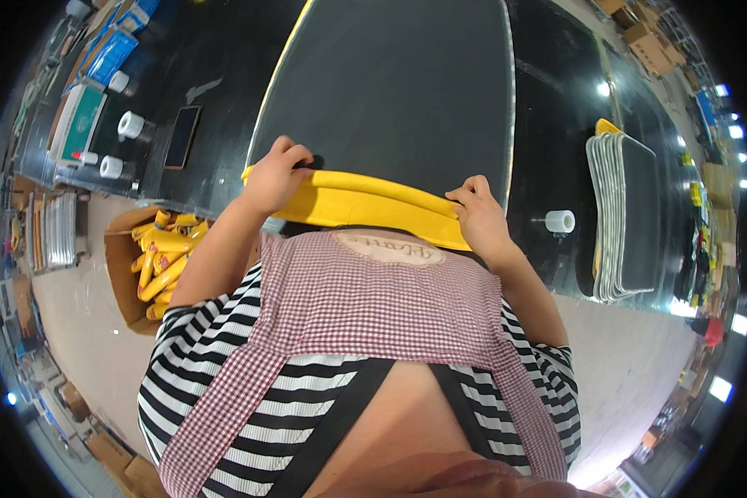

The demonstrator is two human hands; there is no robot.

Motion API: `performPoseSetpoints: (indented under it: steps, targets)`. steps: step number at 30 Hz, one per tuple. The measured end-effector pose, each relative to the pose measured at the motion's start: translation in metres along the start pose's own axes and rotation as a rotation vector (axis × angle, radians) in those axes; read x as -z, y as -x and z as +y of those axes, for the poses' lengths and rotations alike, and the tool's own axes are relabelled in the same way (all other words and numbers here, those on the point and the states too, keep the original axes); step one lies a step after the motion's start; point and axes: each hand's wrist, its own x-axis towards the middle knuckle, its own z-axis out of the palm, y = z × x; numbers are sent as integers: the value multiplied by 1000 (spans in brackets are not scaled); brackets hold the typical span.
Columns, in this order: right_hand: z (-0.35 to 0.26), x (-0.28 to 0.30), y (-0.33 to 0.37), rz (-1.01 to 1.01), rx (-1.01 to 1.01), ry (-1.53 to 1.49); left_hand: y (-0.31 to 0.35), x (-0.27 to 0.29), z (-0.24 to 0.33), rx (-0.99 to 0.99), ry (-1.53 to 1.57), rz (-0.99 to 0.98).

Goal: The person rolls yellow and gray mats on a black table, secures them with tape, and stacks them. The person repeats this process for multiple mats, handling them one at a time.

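Note:
A long dark grey mat point(382, 91) with pale side edging lies on the black table, running away from me. Its near end shows a yellow underside point(373, 203), turned up into a folded or rolled lip across the width. At the left end of this lip, my left hand point(278, 178) grips the yellow edge with bent fingers. My right hand point(480, 217) pinches the right end, thumb and fingers closed on the edge. The lowest part of the yellow strip hangs close against my checked apron point(373, 307).
A cardboard box point(129, 282) of yellow rolls stands at left. A dark phone point(183, 137), several white rolls point(130, 124) and a teal-and-white box point(79, 124) lie left on the table point(216, 50). On the right are a white roll point(559, 222) and a stack of pale-edged mats point(631, 216).

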Motion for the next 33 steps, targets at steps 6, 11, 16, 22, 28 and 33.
performPoseSetpoints:
  steps: [6,11,16,22,28,33]
  targets:
    - [15,-18,-3,101,-3,60,4,-1,-4,88,-4,19]
    - [1,10,-4,27,-68,102,-1,5,-18,12,-209,117]
    - [8,-13,4,72,69,191,-13,11,-25,206,-151,-5]
    - [24,-34,15,217,326,315,-9,10,-40,198,-56,-24]
    - [14,-25,15,91,293,398,1,9,-44,-274,-136,188]
    - [10,-26,15,197,289,410,15,-13,-65,-164,-245,161]
